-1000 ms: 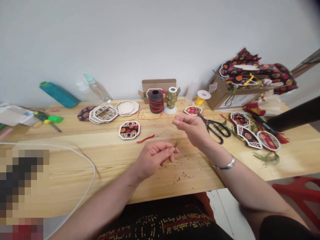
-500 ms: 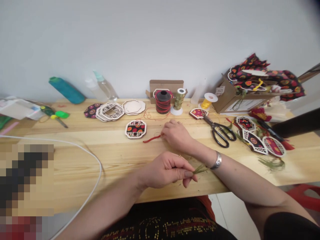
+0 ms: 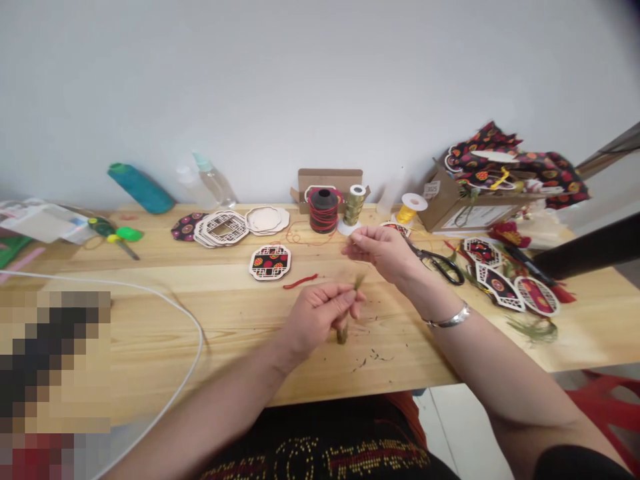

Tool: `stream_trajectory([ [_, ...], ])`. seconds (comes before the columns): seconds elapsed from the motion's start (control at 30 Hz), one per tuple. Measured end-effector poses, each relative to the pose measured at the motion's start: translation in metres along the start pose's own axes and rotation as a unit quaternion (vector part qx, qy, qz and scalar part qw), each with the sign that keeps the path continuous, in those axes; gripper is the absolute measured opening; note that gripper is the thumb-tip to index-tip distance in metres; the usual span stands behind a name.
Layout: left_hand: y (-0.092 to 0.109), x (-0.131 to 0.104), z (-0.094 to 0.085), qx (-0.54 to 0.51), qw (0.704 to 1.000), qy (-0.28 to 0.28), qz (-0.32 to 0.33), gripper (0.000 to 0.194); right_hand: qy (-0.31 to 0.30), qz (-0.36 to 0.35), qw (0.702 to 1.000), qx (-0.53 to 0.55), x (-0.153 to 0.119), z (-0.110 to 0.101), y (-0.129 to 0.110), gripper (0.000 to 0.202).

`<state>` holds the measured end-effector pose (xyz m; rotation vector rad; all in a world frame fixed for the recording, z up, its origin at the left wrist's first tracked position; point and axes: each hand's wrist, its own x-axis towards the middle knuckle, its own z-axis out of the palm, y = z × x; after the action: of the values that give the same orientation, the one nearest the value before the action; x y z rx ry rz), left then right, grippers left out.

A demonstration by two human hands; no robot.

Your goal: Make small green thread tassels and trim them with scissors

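Observation:
My left hand (image 3: 320, 317) is closed in a pinch round a small bundle of olive-green thread (image 3: 342, 333). The bundle's frayed tip sticks up above the fingers and its lower end hangs below them. Higher and to the right, my right hand (image 3: 387, 257) has its fingertips pressed together; whatever is between them is too small to make out. A short red cord (image 3: 300, 281) lies on the table just beyond my left hand. Behind it is an octagonal lattice-framed ornament (image 3: 270, 263) with patterned cloth. Black-handled scissors (image 3: 440, 263) lie partly behind my right hand.
Along the wall stand a red thread spool (image 3: 323, 212), a gold thread spool (image 3: 355, 205) and a yellow spool (image 3: 411, 208). A cardboard box (image 3: 450, 203) of patterned cloth sits right, near finished ornaments (image 3: 500, 287). Lattice frames (image 3: 225, 228) lie left; a white cable (image 3: 193, 317) curves across the table.
My right hand has left the red cord and risen to the right. My left hand has moved left and away from me, turning the green thread bundle upright.

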<state>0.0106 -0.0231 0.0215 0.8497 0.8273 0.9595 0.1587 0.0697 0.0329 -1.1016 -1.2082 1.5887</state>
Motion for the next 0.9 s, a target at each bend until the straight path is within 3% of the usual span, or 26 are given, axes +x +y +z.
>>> stream_trajectory([
  [0.13,0.004,0.009,0.003,-0.087,0.984,0.154,0.03,0.012,0.007,-0.009,0.999,0.048,-0.009,-0.006,-0.002,0.028],
  [0.3,0.011,0.016,0.007,-0.122,0.972,0.2,-0.012,0.009,0.02,-0.098,0.988,-0.119,-0.021,0.0,0.002,0.019],
  [0.43,0.008,0.027,0.004,-0.154,0.967,0.205,-0.018,0.006,0.048,-0.191,0.919,-0.343,-0.035,0.007,0.011,0.014],
  [0.6,0.002,0.036,-0.007,-0.214,0.957,0.194,-0.022,0.006,0.003,-0.222,0.841,-0.493,-0.043,0.014,0.028,0.015],
  [0.73,0.003,0.035,-0.012,-0.243,0.953,0.18,-0.008,0.007,-0.023,-0.22,0.821,-0.526,-0.041,0.015,0.036,0.015],
  [0.9,0.007,0.033,-0.013,-0.239,0.957,0.161,0.026,0.005,-0.031,-0.204,0.831,-0.516,-0.039,0.015,0.036,0.015],
])
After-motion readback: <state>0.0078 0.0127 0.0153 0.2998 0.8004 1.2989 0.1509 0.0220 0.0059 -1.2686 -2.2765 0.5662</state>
